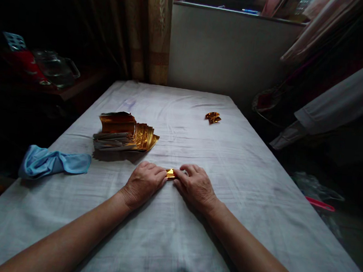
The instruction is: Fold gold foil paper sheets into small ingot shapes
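At the lower centre of the frame: counter [174, 246], one, white-covered, creased. Just above, mid-frame: left hand [145, 179], one, fingers curled, pinching the left end of a small gold foil piece [170, 173]; right hand [197, 186], one, thumb and forefinger closed on its right end. The foil piece sits between the two, low over the counter. Far left: light blue cloth [55, 164], one, crumpled. Left of centre, beyond the left hand: stack of gold-faced sheets [118, 125], one, curled, fanned out rightward. Right of centre, farther off: folded gold pieces [213, 117], a small cluster; I cannot tell how many. Upper left: glass jug [56, 68], one, handled. Top, left of centre: patterned curtain [146, 30], hanging beside a pale wall [222, 50].
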The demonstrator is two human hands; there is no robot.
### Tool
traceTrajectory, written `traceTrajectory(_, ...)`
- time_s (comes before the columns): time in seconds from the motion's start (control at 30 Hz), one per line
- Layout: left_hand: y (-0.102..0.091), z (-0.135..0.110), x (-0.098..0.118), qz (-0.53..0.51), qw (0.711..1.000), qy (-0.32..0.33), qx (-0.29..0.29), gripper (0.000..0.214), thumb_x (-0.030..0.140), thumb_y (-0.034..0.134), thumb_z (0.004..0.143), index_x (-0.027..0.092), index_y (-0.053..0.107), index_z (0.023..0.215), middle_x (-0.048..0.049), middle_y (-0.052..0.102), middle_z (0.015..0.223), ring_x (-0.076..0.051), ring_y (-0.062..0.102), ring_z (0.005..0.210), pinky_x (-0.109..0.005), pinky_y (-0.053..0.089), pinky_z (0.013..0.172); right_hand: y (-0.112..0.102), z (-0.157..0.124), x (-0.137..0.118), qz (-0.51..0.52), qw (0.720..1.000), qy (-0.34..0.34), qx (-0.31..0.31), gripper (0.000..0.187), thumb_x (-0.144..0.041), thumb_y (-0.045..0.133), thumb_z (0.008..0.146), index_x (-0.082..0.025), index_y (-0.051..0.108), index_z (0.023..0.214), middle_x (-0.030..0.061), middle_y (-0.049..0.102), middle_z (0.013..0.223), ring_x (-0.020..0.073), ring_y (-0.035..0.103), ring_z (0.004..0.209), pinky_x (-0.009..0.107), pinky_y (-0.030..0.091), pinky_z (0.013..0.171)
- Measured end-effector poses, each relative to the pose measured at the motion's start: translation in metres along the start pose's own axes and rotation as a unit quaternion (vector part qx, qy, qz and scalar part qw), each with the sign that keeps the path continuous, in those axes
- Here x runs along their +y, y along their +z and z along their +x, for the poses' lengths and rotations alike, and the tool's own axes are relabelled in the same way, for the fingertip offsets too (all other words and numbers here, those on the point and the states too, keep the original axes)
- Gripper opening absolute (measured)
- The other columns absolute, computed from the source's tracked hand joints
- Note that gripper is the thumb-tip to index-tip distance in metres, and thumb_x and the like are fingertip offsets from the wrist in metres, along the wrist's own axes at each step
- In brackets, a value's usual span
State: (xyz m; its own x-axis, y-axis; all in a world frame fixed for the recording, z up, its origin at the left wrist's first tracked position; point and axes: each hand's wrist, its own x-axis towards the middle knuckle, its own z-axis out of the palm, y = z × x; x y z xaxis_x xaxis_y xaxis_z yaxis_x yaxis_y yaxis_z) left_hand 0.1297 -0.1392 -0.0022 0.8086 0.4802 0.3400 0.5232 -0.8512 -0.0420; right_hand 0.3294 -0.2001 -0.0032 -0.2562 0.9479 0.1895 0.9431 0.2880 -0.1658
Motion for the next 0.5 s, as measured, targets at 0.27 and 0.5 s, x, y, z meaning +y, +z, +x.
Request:
traceTrajectory(0.27,-0.001,-0.018,0.0,0.008,0.999,-0.001,-0.038,0.032,0.029,0.055,0.097,0.018,0.063,0.125,-0.0087,0.068,0.128,-0.03,0.058,0.121,-0.043,0.038,0.099,0.01,-0.015,-0.012,0.027,0.996,0.011,-0.084,0.06,-0.047,0.043,0.1,-0.017,0.038,0.151,0.0106,0.036,0.158,0.0281,0.028,0.147,0.051,0.02,0.118)
traceTrajectory(0.5,0.009,-0.032,-0.015,-0.036,0.997,0.022,-0.066,0.048,0.044,0.042,0.101,0.023,0.051,0.143,-0.007,0.057,0.143,-0.027,0.049,0.135,-0.047,0.022,0.116,0.008,-0.024,-0.012,-0.005,0.992,0.102,-0.073,0.059,-0.046,0.042,0.1,-0.016,0.041,0.15,0.0121,0.037,0.156,0.0308,0.028,0.147,0.057,0.018,0.118)
